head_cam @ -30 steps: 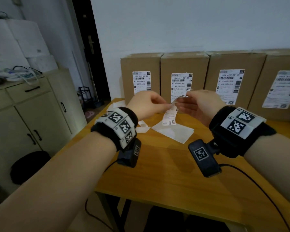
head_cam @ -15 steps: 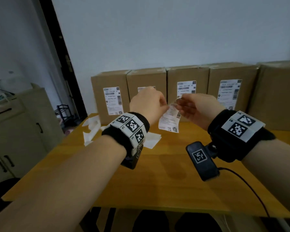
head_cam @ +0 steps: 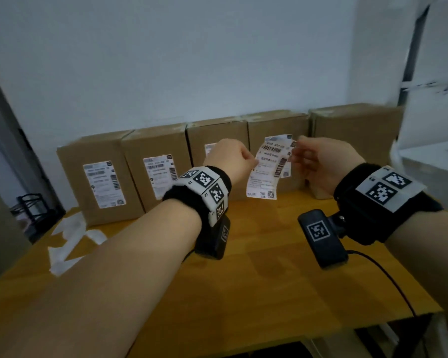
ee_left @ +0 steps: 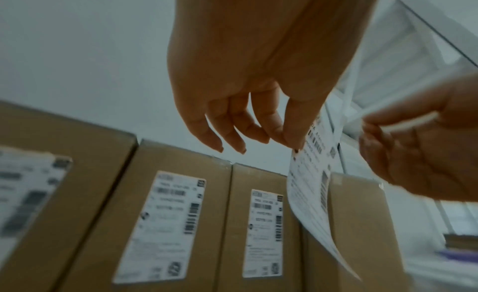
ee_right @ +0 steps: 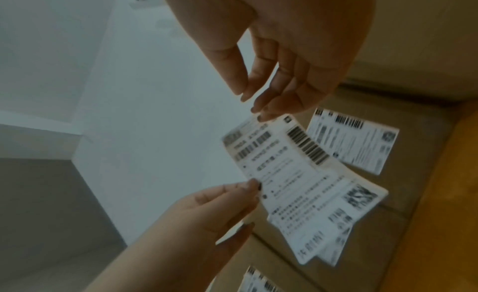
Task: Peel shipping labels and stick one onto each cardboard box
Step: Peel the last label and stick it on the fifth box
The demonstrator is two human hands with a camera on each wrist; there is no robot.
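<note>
Five brown cardboard boxes stand in a row against the wall. The first box [head_cam: 98, 177], second box [head_cam: 155, 151] and third box [head_cam: 217, 135] carry white labels. A label also shows on the fourth box [head_cam: 277, 125], behind the loose one. The fifth box [head_cam: 354, 140] shows a bare front. A loose shipping label [head_cam: 267, 171] hangs in the air in front of the fourth box. My left hand [head_cam: 251, 164] pinches its left edge. My right hand [head_cam: 295, 151] pinches its top right corner. The wrist views show the same pinches on the label [ee_left: 313, 184] [ee_right: 305, 184].
White backing-paper scraps [head_cam: 70, 239] lie on the left of the wooden table [head_cam: 269, 293]. White furniture [head_cam: 429, 161] stands close on the right past the fifth box. A black cable [head_cam: 388, 282] trails over the table's right side. A black rack [head_cam: 34, 210] stands at far left.
Both hands have carried the label to the right along the row of boxes, and my view has swung right with them. The label now hangs flatter, spread between the two hands.
</note>
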